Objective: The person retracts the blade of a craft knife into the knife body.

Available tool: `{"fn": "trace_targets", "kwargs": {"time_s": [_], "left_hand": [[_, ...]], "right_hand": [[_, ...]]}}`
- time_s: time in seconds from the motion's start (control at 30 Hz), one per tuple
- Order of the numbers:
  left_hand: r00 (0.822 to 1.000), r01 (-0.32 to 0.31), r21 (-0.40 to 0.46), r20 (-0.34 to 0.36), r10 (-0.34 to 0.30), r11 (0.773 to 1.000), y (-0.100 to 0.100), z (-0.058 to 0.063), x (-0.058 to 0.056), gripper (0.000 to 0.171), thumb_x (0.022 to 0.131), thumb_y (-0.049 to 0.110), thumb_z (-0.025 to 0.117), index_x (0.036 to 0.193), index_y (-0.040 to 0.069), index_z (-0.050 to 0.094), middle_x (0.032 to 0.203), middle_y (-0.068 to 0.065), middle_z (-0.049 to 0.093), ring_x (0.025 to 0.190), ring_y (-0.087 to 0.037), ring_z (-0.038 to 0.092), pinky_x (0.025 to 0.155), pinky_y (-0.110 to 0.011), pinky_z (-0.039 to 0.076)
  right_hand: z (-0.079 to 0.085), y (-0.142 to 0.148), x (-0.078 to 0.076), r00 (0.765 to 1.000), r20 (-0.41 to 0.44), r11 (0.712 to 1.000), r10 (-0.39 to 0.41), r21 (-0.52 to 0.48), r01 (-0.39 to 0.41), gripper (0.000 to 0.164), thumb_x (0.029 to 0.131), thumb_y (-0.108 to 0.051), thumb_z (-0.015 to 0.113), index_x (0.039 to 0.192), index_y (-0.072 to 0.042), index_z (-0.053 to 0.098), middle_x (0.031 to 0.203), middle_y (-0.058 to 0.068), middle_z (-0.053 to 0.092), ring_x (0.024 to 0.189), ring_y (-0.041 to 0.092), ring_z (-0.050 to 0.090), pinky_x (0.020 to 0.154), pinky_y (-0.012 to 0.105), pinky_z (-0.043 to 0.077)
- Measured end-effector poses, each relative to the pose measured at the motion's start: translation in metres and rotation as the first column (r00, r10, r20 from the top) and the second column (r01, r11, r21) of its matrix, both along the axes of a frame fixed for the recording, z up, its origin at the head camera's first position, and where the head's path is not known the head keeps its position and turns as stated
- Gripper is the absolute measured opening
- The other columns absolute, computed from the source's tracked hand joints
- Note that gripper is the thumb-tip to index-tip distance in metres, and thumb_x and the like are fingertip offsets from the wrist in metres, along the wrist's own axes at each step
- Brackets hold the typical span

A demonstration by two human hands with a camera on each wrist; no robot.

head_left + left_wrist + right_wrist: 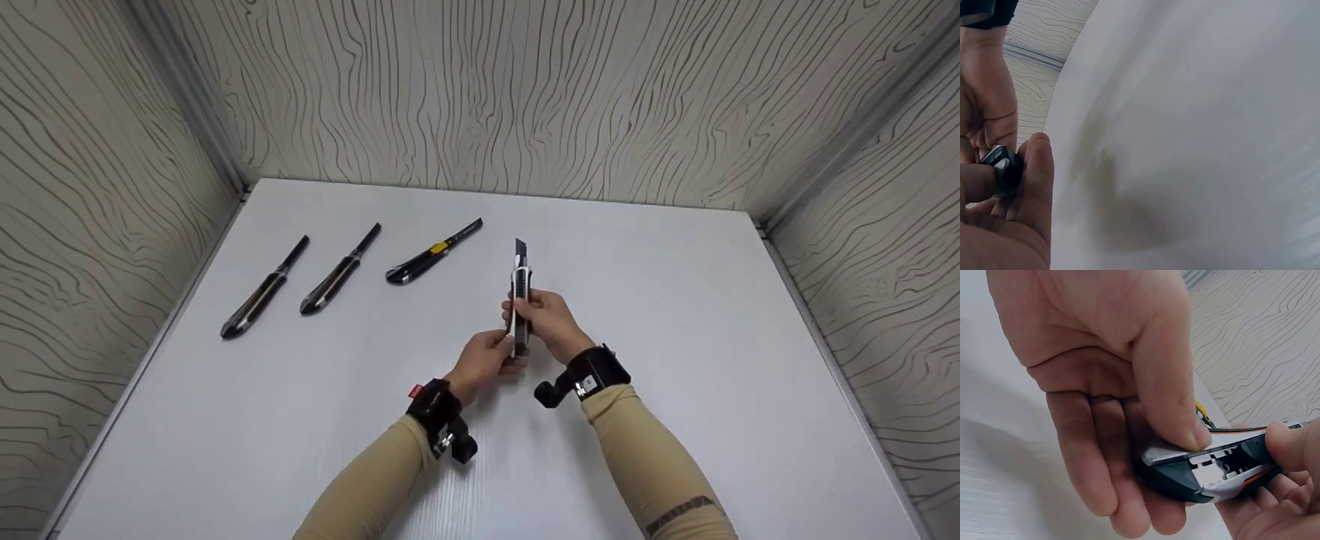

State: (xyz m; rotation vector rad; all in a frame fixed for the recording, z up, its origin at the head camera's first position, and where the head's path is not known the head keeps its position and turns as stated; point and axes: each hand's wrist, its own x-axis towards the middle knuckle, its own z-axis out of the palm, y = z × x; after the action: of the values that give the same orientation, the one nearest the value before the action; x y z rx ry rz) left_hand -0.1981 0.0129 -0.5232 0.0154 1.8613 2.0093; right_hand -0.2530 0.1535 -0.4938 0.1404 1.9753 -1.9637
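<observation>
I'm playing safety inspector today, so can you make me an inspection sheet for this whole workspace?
Surface: white table, with some shadows on it.
Job's things: held utility knife, dark blade pointing away from the person.
Clutter: three more knives lying apart on the table: leftmost knife, middle knife and yellow-marked knife.
Hands: left hand pinches the held knife's lower end; right hand grips its middle.
Cables: nothing seen.
Surroundings: wood-grain panels.
</observation>
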Motion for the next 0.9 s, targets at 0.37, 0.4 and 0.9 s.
{"fn": "trace_targets", "kwargs": {"time_s": [0.37,0.4,0.9], "left_hand": [[0.999,-0.032,0.1,-0.006,0.033,0.994,-0.0023,-0.0069,0.0034,0.033,0.105,0.014,0.042,0.12,-0.01,0.058,0.11,-0.023,0.068,0.097,-0.024,0.071,0.091,-0.038,0.058],[0.999,-0.037,0.101,-0.012,0.038,0.994,-0.0024,-0.007,0.0031,0.032,0.105,0.014,0.042,0.119,-0.01,0.058,0.109,-0.023,0.069,0.095,-0.022,0.071,0.09,-0.037,0.058],[0.999,-0.029,0.023,-0.027,0.03,0.999,-0.0014,-0.0041,-0.0003,0.032,0.105,0.016,0.042,0.115,-0.007,0.061,0.105,-0.021,0.071,0.092,-0.019,0.071,0.086,-0.033,0.059]], "right_hand": [[0.0009,-0.0036,-0.0019,1.0,0.012,1.0,-0.006,-0.015,0.006,0.036,0.101,-0.011,0.05,0.131,0.01,0.049,0.115,0.017,0.067,0.092,0.012,0.067,0.084,0.024,0.055],[0.0006,-0.0041,-0.0019,1.0,0.013,1.0,-0.004,-0.016,0.005,0.037,0.101,-0.012,0.05,0.131,0.011,0.049,0.113,0.016,0.068,0.092,0.012,0.067,0.084,0.024,0.055],[-0.0001,-0.0054,0.0006,0.999,0.035,0.999,-0.037,-0.038,0.039,0.038,0.103,-0.017,0.049,0.127,0.011,0.052,0.102,0.009,0.069,0.091,0.014,0.068,0.082,0.026,0.056]]}}
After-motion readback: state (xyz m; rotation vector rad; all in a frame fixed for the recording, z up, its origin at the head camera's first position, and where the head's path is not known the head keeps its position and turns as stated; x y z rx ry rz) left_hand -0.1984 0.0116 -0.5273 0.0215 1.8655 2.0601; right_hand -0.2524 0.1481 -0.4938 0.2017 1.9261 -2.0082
